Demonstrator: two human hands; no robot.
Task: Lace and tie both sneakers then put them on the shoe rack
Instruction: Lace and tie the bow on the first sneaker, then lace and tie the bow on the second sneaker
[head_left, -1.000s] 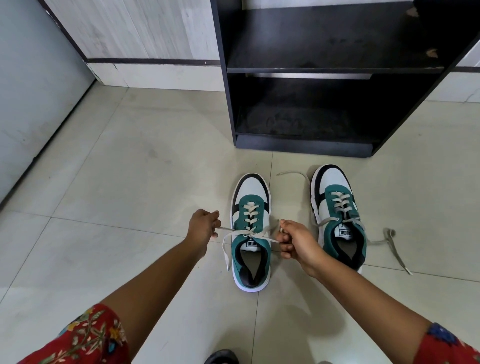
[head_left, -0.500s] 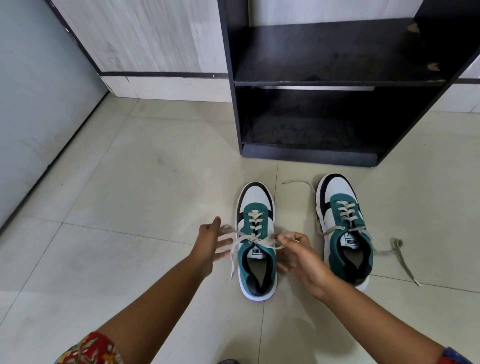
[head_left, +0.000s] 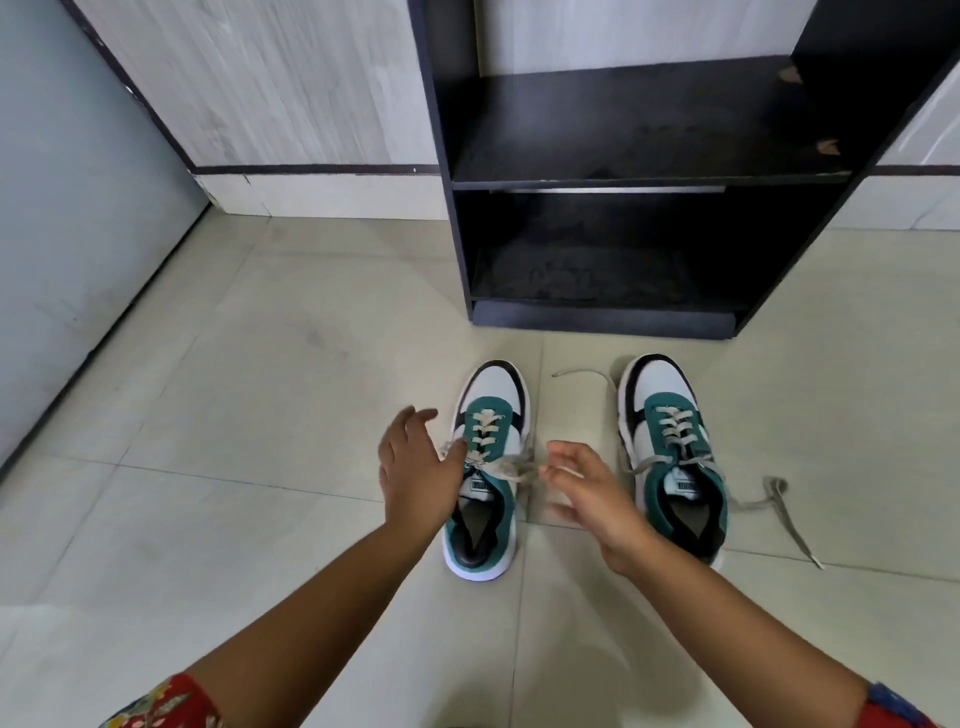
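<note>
Two green, white and black sneakers stand on the floor, toes toward the black shoe rack (head_left: 649, 176). The left sneaker (head_left: 491, 395) is laced, and its lace ends (head_left: 506, 467) are crossed loosely over the tongue. My left hand (head_left: 415, 467) hovers at its left side with fingers spread and the thumb touching the lace. My right hand (head_left: 584, 491) is between the two shoes, fingers loosely curled and apart, fingertips at the lace end. The right sneaker (head_left: 667, 415) is laced but untied; its loose lace ends (head_left: 779, 501) trail on the tiles.
The rack has two open shelves, both bare. It stands against a pale wall (head_left: 291, 83). A grey door or panel (head_left: 67, 234) runs along the left. Pale floor tiles (head_left: 260, 415) surround the shoes. Red patterned sleeves show at the bottom corners.
Both hands pinched the left sneaker's lace ends and pulled them outward. They then moved in toward the shoe and spread their fingers, so the lace went slack. The camera tilted up slightly.
</note>
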